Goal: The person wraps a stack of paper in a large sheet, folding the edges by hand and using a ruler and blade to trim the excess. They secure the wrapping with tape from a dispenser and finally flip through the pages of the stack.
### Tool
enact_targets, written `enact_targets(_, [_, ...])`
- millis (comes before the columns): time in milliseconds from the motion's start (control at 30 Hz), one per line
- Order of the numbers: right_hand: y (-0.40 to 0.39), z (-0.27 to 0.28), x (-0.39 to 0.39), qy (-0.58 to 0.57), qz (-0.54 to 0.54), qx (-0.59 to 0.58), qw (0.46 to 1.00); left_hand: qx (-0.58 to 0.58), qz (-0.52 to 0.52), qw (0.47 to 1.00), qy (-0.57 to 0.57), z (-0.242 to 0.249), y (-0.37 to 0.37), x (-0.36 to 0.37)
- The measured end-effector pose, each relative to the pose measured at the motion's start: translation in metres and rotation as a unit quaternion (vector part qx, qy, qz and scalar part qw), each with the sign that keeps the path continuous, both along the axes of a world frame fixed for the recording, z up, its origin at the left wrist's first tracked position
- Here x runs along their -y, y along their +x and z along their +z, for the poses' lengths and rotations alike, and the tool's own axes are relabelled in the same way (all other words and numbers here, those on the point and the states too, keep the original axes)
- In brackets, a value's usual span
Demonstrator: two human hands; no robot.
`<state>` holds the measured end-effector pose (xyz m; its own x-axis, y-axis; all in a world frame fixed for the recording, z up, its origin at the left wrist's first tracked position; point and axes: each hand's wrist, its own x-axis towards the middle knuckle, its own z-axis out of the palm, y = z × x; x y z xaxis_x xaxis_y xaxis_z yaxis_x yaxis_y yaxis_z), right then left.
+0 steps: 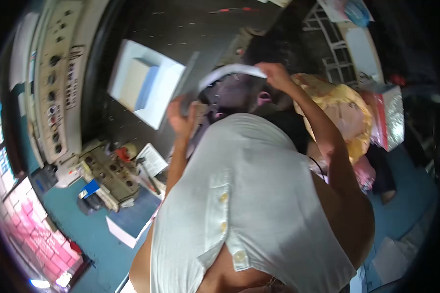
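Note:
My right hand [277, 77] pinches one end of a thin white sheet, seemingly paper [232, 70], which bows in the air in front of my body. On the other side, my left hand [182, 118] is raised with its fingers apart and holds nothing; it is slightly blurred. Close to that hand, on the dark surface [176, 29], lies an open white tray or box lid [159, 105] with a tan and blue stack [141, 83] inside. Below the sheet is a dark, cluttered area whose contents I cannot make out.
A long panel with knobs [54, 97] runs along the left. A smaller control box [110, 171] with odds and ends sits below it. At right are a yellow plastic bag [347, 107] and a silver-and-red package [391, 117]. Blue floor [93, 234] shows lower left.

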<state>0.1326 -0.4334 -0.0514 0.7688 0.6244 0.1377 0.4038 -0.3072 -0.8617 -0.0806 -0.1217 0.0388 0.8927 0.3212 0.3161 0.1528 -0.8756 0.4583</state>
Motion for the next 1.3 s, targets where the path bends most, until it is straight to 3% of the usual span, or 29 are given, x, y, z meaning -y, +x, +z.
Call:
enact_targets(33, [-0.001, 0.009, 0.046, -0.058, -0.075, -0.122, 0.988, -0.012, 0.036, 0.999, -0.012, -0.001, -0.007, -0.004])
enact_targets(67, [-0.006, -0.010, 0.099, -0.107, -0.122, -0.119, 0.979, -0.035, 0.062, 0.997, -0.008, -0.005, -0.017, -0.011])
enact_targets(100, [-0.018, -0.044, 0.152, 0.018, -0.154, 0.018, 0.988, -0.051, 0.102, 0.993, -0.024, -0.013, -0.028, -0.020])
enact_targets(133, [-0.041, -0.053, 0.212, -0.157, -0.216, -0.138, 0.954, -0.062, 0.164, 0.982, -0.063, -0.021, -0.042, -0.031])
enact_targets(200, [-0.096, -0.099, 0.313, -0.064, -0.339, -0.256, 0.903, -0.080, 0.186, 0.979, 0.008, -0.037, -0.071, -0.065])
enact_targets(233, [-0.130, -0.119, 0.360, -0.181, -0.352, -0.136, 0.908, -0.100, 0.203, 0.972, 0.058, -0.037, -0.084, -0.077])
enact_targets(300, [-0.177, -0.073, 0.370, -0.143, -0.525, -0.210, 0.812, -0.135, 0.265, 0.950, 0.093, -0.047, -0.107, -0.104])
enact_targets(333, [-0.200, -0.087, 0.393, -0.099, -0.555, -0.231, 0.793, -0.129, 0.296, 0.946, -0.001, -0.059, -0.112, -0.121])
enact_targets(367, [-0.216, -0.105, 0.409, -0.090, -0.629, -0.255, 0.729, -0.121, 0.329, 0.932, -0.094, -0.072, -0.120, -0.140])
enact_targets(400, [-0.228, -0.139, 0.447, -0.351, -0.436, -0.079, 0.825, -0.107, 0.365, 0.907, -0.180, -0.078, -0.134, -0.158])
enact_targets(433, [-0.241, -0.173, 0.484, -0.554, -0.277, 0.208, 0.758, -0.106, 0.317, 0.878, -0.343, -0.087, -0.139, -0.180])
enact_targets(467, [-0.230, -0.158, 0.481, -0.585, -0.294, 0.112, 0.747, -0.128, 0.381, 0.878, -0.259, -0.061, -0.120, -0.151])
enact_targets(533, [-0.195, -0.137, 0.455, -0.618, -0.343, 0.004, 0.708, -0.235, 0.338, 0.911, 0.040, -0.087, -0.136, -0.184])
enact_targets(567, [-0.175, -0.135, 0.438, -0.636, -0.377, -0.029, 0.672, -0.210, 0.406, 0.888, 0.050, -0.075, -0.123, -0.171])
enact_targets(600, [-0.151, -0.130, 0.413, -0.635, -0.416, -0.021, 0.651, -0.097, 0.443, 0.891, 0.019, -0.083, -0.123, -0.170])
enact_targets(633, [-0.129, -0.115, 0.382, -0.607, -0.450, 0.023, 0.654, -0.166, 0.434, 0.885, -0.024, -0.059, -0.109, -0.155])
enact_targets(667, [-0.102, -0.059, 0.319, -0.588, -0.481, 0.127, 0.638, -0.203, 0.467, 0.860, -0.046, -0.066, -0.107, -0.165])
enact_targets(700, [-0.081, -0.067, 0.291, -0.437, -0.471, 0.159, 0.750, -0.234, 0.495, 0.828, -0.120, -0.057, -0.098, -0.161])
enact_targets(733, [-0.057, -0.070, 0.263, -0.279, -0.441, 0.182, 0.834, -0.200, 0.521, 0.819, -0.135, -0.084, -0.109, -0.177])
enact_targets(767, [-0.037, -0.048, 0.217, -0.265, -0.363, 0.233, 0.863, -0.208, 0.513, 0.814, -0.176, -0.074, -0.103, -0.170])
enact_targets(800, [-0.016, -0.023, 0.169, -0.247, -0.279, 0.277, 0.886, -0.234, 0.496, 0.825, -0.136, -0.056, -0.092, -0.151])
enact_targets(833, [-0.018, 0.024, 0.096, -0.198, -0.228, 0.154, 0.941, -0.261, 0.476, 0.834, -0.097, -0.037, -0.085, -0.132])
enact_targets(867, [-0.020, 0.063, 0.044, -0.150, -0.129, 0.129, 0.972, -0.260, 0.453, 0.849, -0.076, -0.030, -0.087, -0.120])
enact_targets(933, [-0.016, 0.077, -0.043, -0.091, 0.061, 0.223, 0.969, -0.257, 0.404, 0.877, -0.037, -0.029, -0.096, -0.106])
enact_targets(1000, [-0.016, 0.082, -0.120, -0.036, 0.157, 0.252, 0.954, -0.231, 0.372, 0.898, -0.051, -0.039, -0.111, -0.107])
enact_targets(1067, [-0.008, 0.082, -0.182, -0.067, 0.190, 0.324, 0.925, -0.206, 0.324, 0.923, -0.039, -0.044, -0.122, -0.106])
enact_targets(1167, [0.010, 0.074, -0.228, -0.181, 0.261, 0.329, 0.889, -0.190, 0.253, 0.948, -0.035, -0.051, -0.132, -0.106])
enact_targets(1300, [0.013, 0.057, -0.225, -0.221, 0.297, 0.329, 0.869, -0.192, 0.180, 0.965, -0.010, -0.037, -0.133, -0.088])
